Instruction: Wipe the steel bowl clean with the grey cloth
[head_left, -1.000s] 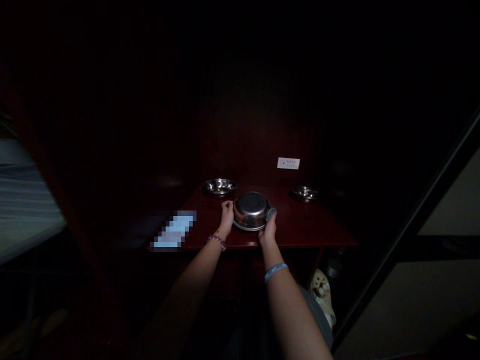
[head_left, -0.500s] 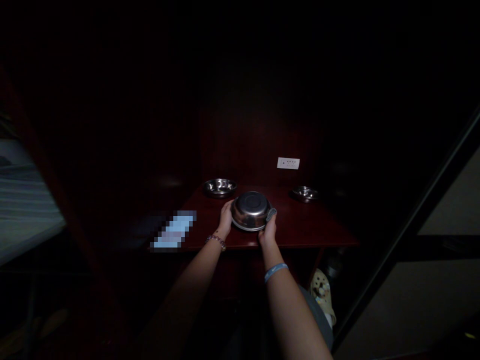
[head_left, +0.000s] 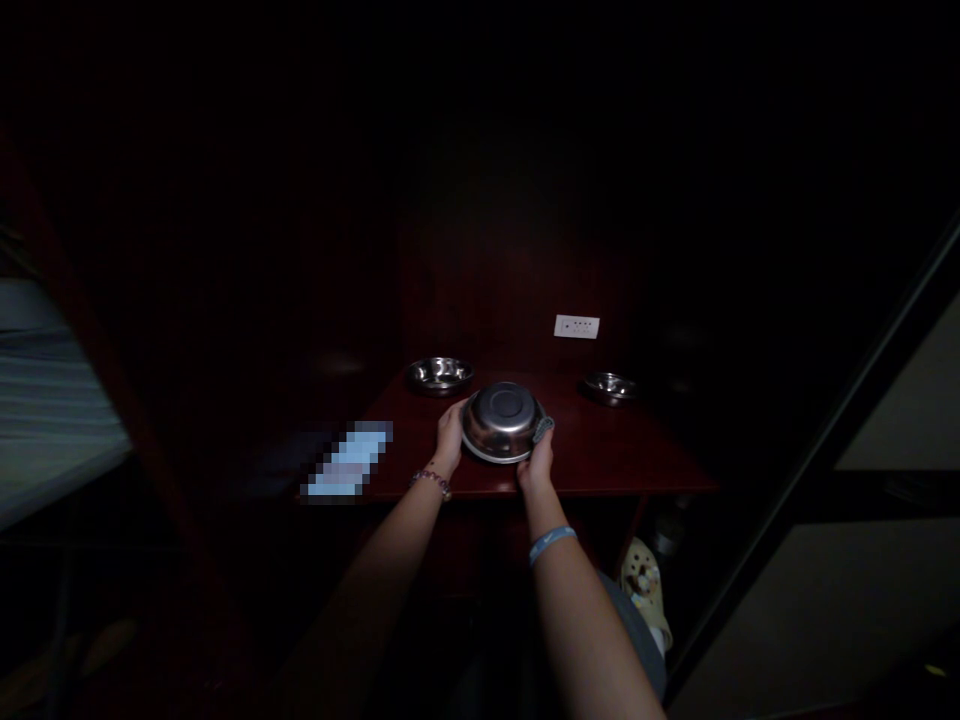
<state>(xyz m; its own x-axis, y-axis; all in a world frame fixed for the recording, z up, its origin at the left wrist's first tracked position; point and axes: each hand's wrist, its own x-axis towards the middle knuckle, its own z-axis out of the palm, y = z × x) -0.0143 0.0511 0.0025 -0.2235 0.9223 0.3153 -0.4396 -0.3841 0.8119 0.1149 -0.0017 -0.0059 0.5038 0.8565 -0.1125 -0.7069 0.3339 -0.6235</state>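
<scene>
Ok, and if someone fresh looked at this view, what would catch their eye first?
Probably the shiny upside-down metal bowl at the centre, held between the left hand and the right hand, a small grey cloth at its right side. Next, the bright pixelated patch left of the hands, then the white wall socket standing out on the dark back panel.

A dark red wooden desk [head_left: 592,460] bears two shiny metal bowls [head_left: 440,377], set apart

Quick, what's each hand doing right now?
Left hand: closed on the upturned metal bowl.
Right hand: closed on the bowl, also holding a gray scrubber.
</scene>
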